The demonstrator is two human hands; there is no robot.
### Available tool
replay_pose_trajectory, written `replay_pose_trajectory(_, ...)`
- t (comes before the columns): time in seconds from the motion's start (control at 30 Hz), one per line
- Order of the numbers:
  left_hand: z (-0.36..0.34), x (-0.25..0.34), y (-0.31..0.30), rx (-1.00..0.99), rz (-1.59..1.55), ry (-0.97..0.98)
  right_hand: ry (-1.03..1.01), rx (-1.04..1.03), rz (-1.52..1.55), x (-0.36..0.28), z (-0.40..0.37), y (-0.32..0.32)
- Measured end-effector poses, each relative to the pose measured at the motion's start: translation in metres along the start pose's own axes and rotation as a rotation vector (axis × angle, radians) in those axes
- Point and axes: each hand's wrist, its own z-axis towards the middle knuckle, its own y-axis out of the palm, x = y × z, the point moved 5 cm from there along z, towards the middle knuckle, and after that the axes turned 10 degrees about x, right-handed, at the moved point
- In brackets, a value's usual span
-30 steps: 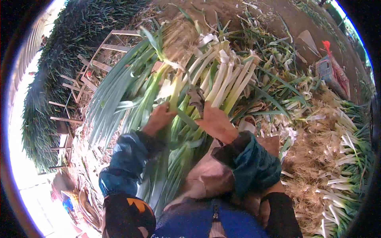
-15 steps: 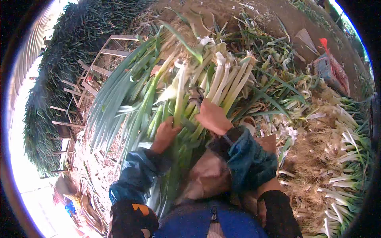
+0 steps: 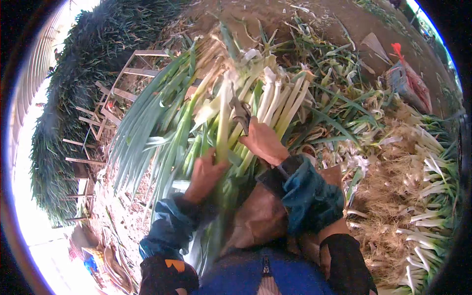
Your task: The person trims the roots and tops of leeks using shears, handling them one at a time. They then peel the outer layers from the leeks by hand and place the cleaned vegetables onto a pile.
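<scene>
My left hand [image 3: 207, 172] is closed round a leek [image 3: 223, 110] with a pale stalk, held upright, its green leaves hanging below the hand. My right hand [image 3: 265, 142] grips a dark metal tool [image 3: 240, 112] that looks like an air blow gun, its front end close beside the held stalk. Near the stalk's root end the outer skin is blurred. Several white leek stalks [image 3: 282, 101] lie just beyond my right hand. To the left of my hands spreads a bundle of leeks with long green leaves [image 3: 147, 128].
A tall mass of green leeks [image 3: 78, 98] stands at the left behind a wooden frame [image 3: 142, 72]. Stripped leaves [image 3: 339, 73] litter the ground ahead. Rooted leeks [image 3: 423, 216] lie in rows at the right, below a bag with a red tie [image 3: 408, 83].
The metal tool has turned and risen slightly beside the stalk. My left hand still holds the same leek, and loose skin near its top has shifted.
</scene>
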Motion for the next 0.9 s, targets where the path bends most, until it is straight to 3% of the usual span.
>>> replay_pose_trajectory(0.07,0.026,0.028,-0.012,-0.021,0.001,-0.007,0.069,0.048,0.037,-0.006,-0.006,-0.021)
replay_pose_trajectory(0.1,0.042,0.040,-0.011,0.012,-0.078,0.106,0.116,0.042,0.008,0.001,-0.006,-0.023)
replay_pose_trajectory(0.2,0.079,0.049,0.025,-0.064,0.058,0.194,-0.018,0.167,-0.020,0.021,-0.013,-0.044)
replay_pose_trajectory(0.23,0.080,0.045,0.042,-0.091,0.118,0.199,0.187,0.034,-0.074,0.031,-0.009,-0.049)
replay_pose_trajectory(0.33,0.060,0.005,0.095,-0.204,0.189,0.176,0.211,0.184,-0.072,0.048,-0.014,-0.060)
replay_pose_trajectory(0.43,0.025,0.002,0.092,-0.251,0.243,0.126,-0.049,0.131,-0.228,0.088,-0.006,-0.020)
replay_pose_trajectory(0.5,0.018,0.003,0.083,-0.234,0.216,0.094,0.011,0.098,-0.186,0.072,-0.007,-0.027)
replay_pose_trajectory(0.57,0.008,0.015,0.077,-0.252,0.308,0.192,0.217,0.049,-0.097,0.056,-0.007,-0.042)
replay_pose_trajectory(0.7,-0.009,-0.001,0.074,-0.186,0.147,0.267,0.077,0.088,-0.122,0.054,-0.001,-0.040)
replay_pose_trajectory(0.77,-0.012,-0.006,0.074,-0.237,0.188,0.173,0.027,0.062,-0.174,0.067,0.006,-0.027)
replay_pose_trajectory(0.87,-0.022,0.012,0.064,-0.259,0.188,0.156,0.250,0.125,-0.158,0.053,0.002,-0.048)
replay_pose_trajectory(0.9,-0.026,0.012,0.060,-0.257,0.181,0.165,0.238,0.156,-0.171,0.048,0.001,-0.051)
